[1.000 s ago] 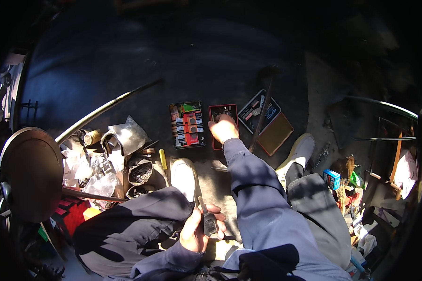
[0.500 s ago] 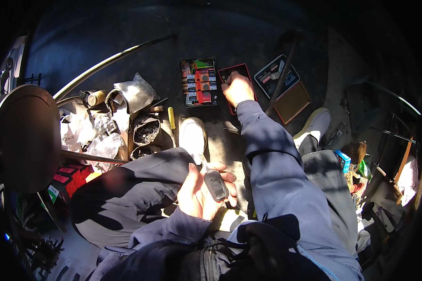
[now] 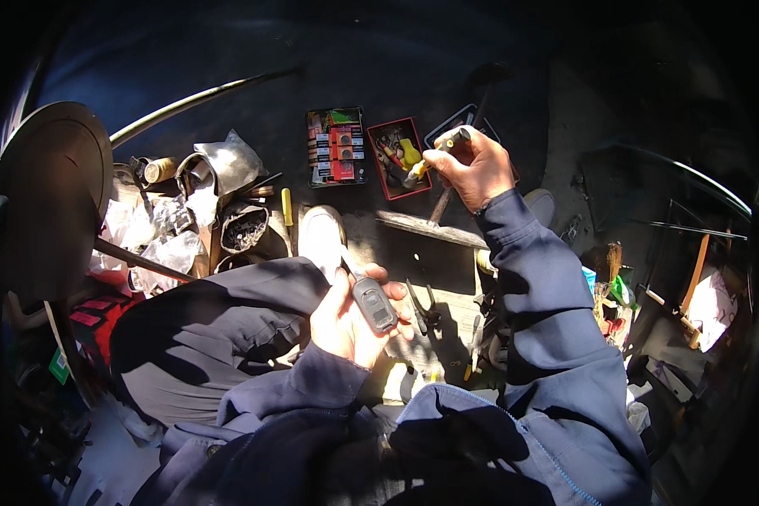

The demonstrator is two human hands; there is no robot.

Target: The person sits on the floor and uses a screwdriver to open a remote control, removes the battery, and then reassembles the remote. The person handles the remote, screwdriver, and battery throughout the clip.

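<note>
Dark key fob (image 3: pixel 374 305) is held in left hand (image 3: pixel 337 327), between thumb and curled fingers, above lap. Small yellow-and-dark tool (image 3: pixel 420 170) is pinched by right hand (image 3: pixel 486 175), thumb and fingers closed on it; tool is held tilted at right side of red box (image 3: pixel 379 165). Tray (image 3: pixel 337 185) with coin-cell packs (image 3: pixel 342 153) is placed left of box.

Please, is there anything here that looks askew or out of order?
Yes, mildly: the red box sits askew beside the straighter black tray, and its tools lie jumbled, whereas the tray's packs are mostly in rows.
</note>
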